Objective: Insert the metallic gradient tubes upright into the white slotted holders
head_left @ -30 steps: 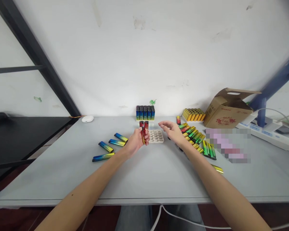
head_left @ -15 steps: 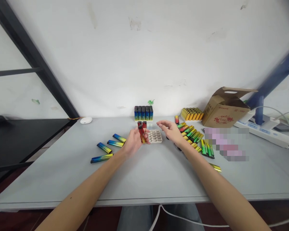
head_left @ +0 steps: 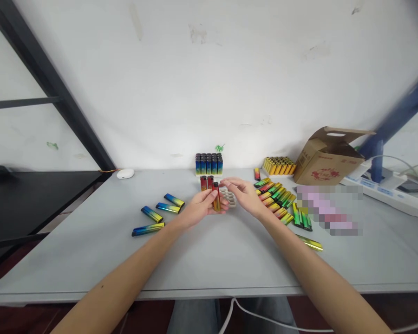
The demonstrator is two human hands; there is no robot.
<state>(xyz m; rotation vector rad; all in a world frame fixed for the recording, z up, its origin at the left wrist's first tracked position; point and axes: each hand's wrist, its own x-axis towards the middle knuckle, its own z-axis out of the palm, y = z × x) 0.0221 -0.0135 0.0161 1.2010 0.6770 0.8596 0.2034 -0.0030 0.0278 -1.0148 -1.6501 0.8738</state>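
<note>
My left hand (head_left: 204, 204) is closed round a red-and-yellow lighter (head_left: 216, 199), held upright with its black top uppermost. Just to its right, my right hand (head_left: 243, 195) reaches in with loosely bent fingers near the lighter's top; I see nothing in it. Behind the left hand two more red lighters (head_left: 204, 184) stand upright, their lower ends hidden. A pale tray with round holes (head_left: 231, 198) lies between the hands, mostly covered by them.
A block of blue lighters (head_left: 209, 164) stands by the wall. Several blue-yellow lighters (head_left: 151, 214) lie at left. Red, green and yellow lighters (head_left: 277, 197) lie at right, near a tray of yellow lighters (head_left: 279, 166), a cardboard box (head_left: 327, 160) and a power strip (head_left: 386, 191).
My left hand has moved right with the lighter, covering more of the pale tray. The right hand has shifted slightly left, and its fingers are now close to the lighter.
</note>
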